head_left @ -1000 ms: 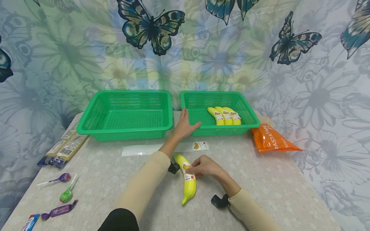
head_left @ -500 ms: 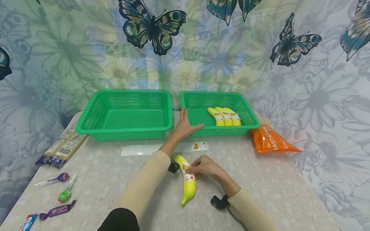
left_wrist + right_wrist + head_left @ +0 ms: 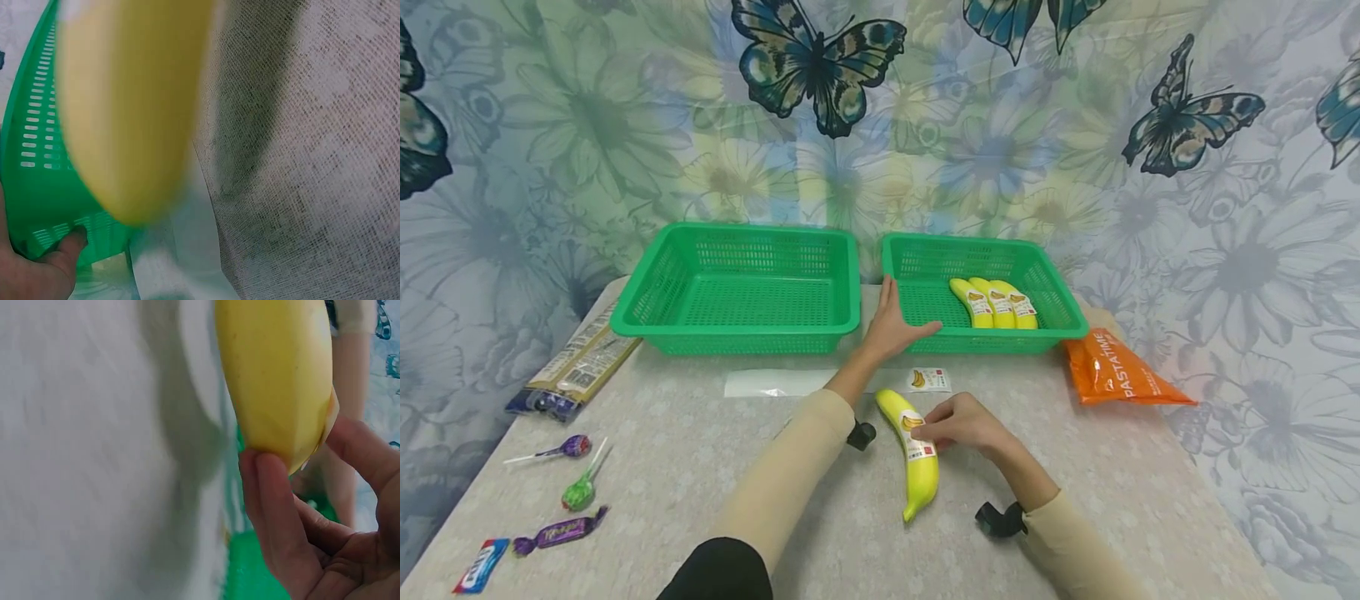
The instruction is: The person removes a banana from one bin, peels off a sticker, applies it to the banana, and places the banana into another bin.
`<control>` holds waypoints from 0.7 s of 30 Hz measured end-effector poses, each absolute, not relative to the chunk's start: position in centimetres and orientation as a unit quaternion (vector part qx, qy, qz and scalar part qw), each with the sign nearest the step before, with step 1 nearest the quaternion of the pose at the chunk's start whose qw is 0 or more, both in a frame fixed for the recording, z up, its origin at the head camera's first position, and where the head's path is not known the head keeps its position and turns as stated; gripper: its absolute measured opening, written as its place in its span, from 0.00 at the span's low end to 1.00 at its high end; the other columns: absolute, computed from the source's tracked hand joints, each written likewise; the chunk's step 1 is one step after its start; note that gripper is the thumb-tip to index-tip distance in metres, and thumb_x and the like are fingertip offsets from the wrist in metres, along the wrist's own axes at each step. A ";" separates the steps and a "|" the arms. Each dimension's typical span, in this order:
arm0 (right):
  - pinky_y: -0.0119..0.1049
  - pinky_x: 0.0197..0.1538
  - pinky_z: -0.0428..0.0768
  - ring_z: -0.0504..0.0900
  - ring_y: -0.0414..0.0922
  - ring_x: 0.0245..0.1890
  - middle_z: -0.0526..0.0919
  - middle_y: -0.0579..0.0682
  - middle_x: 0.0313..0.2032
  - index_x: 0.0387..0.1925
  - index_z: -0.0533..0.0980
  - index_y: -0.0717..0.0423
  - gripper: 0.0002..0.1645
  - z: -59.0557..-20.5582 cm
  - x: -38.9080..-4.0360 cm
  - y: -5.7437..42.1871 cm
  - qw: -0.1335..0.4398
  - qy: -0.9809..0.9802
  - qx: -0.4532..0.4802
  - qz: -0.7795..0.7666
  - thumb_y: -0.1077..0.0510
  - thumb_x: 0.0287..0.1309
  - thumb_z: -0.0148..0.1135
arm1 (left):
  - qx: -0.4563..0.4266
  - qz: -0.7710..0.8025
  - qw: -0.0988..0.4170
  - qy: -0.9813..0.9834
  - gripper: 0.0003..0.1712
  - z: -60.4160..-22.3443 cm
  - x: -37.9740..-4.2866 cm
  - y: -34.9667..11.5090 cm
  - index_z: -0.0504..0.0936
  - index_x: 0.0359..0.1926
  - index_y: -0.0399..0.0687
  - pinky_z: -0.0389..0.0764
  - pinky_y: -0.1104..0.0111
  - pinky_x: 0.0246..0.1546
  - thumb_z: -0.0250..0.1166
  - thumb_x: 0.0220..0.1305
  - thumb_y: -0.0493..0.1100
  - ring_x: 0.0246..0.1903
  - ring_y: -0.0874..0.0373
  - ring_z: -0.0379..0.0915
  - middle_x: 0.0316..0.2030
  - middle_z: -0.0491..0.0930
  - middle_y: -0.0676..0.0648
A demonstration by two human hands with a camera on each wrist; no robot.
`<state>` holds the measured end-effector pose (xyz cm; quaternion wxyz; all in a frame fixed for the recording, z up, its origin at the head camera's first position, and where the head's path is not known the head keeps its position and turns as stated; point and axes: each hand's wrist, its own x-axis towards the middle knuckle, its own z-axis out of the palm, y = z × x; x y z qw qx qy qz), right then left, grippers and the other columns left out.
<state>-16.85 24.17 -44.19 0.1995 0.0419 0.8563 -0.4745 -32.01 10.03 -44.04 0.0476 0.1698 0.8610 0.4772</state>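
My right hand (image 3: pixel 961 422) pinches a yellow banana (image 3: pixel 925 482) with a white label round its middle, thumb on the label and fingers behind. In the right wrist view, the banana (image 3: pixel 275 369) stands off from its shadow, raised over the table. My left hand (image 3: pixel 895 323) rests at the near left corner of the right green basket (image 3: pixel 992 339), fingers straight and thumb spread along the rim. Three labelled bananas (image 3: pixel 1000 304) lie side by side in that basket. A white strip with a banana label (image 3: pixel 930 380) lies on the table behind the held banana.
A second green basket (image 3: pixel 737 340) stands at the left, with nothing inside. An orange bag (image 3: pixel 1120 371) sits beyond the right basket. On the left lie a gold packet (image 3: pixel 583 362), a purple lollipop (image 3: pixel 577 446), a green lollipop (image 3: pixel 580 493), a purple-wrapped candy (image 3: pixel 561 532) and a blue-red packet (image 3: pixel 481 567).
The right hand and its banana have shifted slightly right and up. My left hand keeps its place at the basket corner. The head view has turned a little left.
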 end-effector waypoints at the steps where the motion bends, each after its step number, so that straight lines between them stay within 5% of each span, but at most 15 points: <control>1: 0.39 0.38 0.86 0.85 0.41 0.28 0.88 0.51 0.32 0.37 0.85 0.63 0.21 -43.7 -16.8 24.6 0.197 0.858 0.044 -0.472 0.50 0.47 0.76 | 0.169 0.478 0.048 0.861 0.69 -44.0 -32.0 10.0 0.31 0.78 0.47 0.62 0.46 0.70 0.67 0.53 0.69 0.75 0.41 0.45 0.78 0.24 0.55; 21: 0.44 0.53 0.83 0.86 0.46 0.42 0.76 0.64 0.60 0.58 0.75 0.68 0.37 -31.2 -21.8 31.7 0.202 0.893 0.005 -0.403 0.46 0.55 0.70 | 0.166 0.498 0.054 0.849 0.71 -44.3 -32.2 9.9 0.31 0.78 0.48 0.60 0.41 0.69 0.70 0.51 0.66 0.75 0.39 0.45 0.78 0.24 0.55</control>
